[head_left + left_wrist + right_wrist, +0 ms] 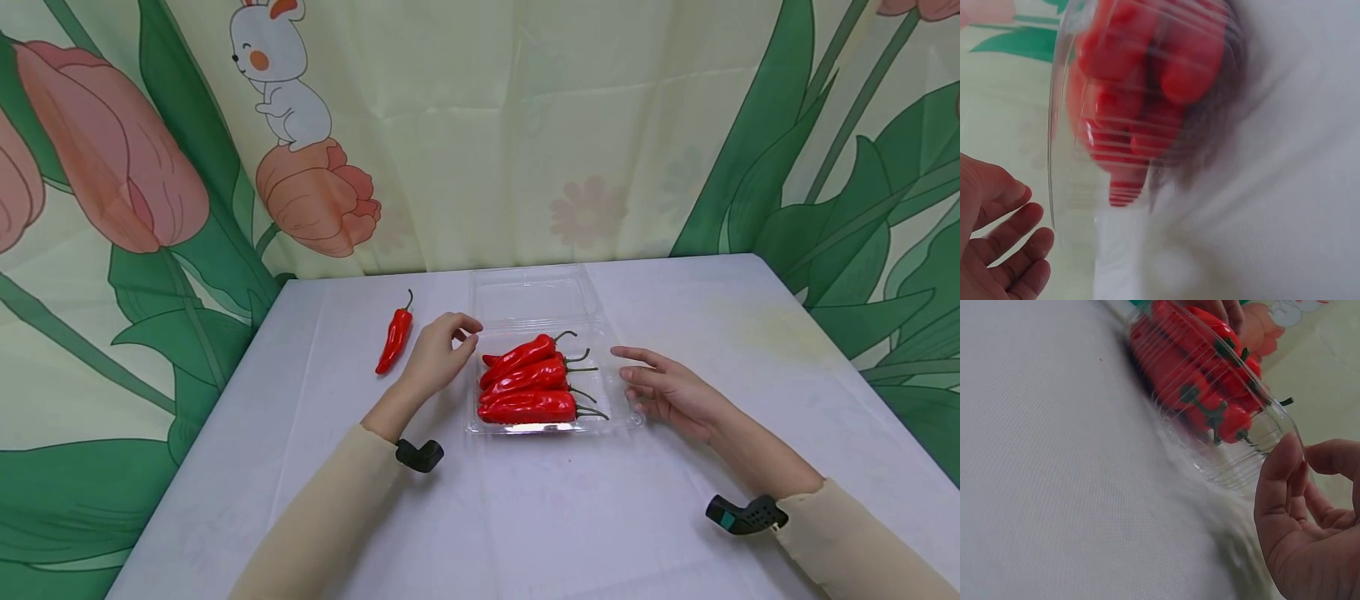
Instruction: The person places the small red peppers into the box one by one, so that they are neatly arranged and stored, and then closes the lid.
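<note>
A clear plastic clamshell box (615, 412) lies on the table with its lid (534, 296) folded back. Several glossy red peppers (525, 407) with green stems lie in it, stems toward the right. My left hand (442, 354) is at the box's left side, fingers loosely bent and holding nothing; the left wrist view shows the hand (1007, 237) apart from the rim. At the right side is my right hand (675, 396), fingers relaxed. Close up, its thumb and index finger (1335, 456) are by the rim's corner; whether they touch it is unclear.
One more red pepper (394, 340) lies on the white-covered table (525, 517), left of the box and beyond my left forearm. Behind the table hangs a curtain (480, 167) printed with tulips and a rabbit.
</note>
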### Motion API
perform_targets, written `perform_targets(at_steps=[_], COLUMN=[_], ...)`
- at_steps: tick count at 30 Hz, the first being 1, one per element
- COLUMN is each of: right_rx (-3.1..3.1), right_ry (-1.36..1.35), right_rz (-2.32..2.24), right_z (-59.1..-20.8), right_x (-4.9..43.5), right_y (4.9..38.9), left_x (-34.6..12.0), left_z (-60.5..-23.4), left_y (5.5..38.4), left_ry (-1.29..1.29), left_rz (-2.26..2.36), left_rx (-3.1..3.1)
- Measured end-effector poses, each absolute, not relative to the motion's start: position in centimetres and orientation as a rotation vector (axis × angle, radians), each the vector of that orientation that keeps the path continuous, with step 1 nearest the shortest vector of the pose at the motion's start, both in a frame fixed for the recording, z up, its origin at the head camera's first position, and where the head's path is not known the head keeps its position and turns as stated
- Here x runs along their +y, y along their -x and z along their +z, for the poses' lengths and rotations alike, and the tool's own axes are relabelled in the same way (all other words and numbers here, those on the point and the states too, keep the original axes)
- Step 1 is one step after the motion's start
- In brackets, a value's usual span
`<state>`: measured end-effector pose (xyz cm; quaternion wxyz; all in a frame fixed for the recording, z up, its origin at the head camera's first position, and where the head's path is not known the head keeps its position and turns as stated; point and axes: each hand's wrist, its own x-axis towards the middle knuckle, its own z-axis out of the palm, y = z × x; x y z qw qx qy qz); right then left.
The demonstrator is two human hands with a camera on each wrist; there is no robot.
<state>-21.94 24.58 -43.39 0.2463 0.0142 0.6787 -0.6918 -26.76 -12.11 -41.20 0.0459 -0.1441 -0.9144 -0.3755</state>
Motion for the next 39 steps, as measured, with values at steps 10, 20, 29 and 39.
perform_targets(at_steps=[10, 20, 29, 39], right_rx=[1.856, 1.866, 1.881, 1.877], right_ry=[-0.036, -0.038, -0.039, -0.038], right_rz=[-1.886, -1.882, -1.867, -1.866], right_z=[-43.5, -43.2, -43.2, -43.2], right_x=[24.7, 24.6, 24.7, 24.6], right_y=[22.1, 21.8, 21.9, 21.9], left_x=[-13.9, -15.3, -16.2, -17.4], left_z=[-41.4, -41.7, -41.9, -42.7], left_y=[27.2, 28.8, 30.4, 31.0], left_ry=[0.366, 0.343, 0.318, 0.172], left_rz=[-1.101, -1.133, -1.047, -0.727], left_rx=[-2.833, -2.799, -2.760, -2.793])
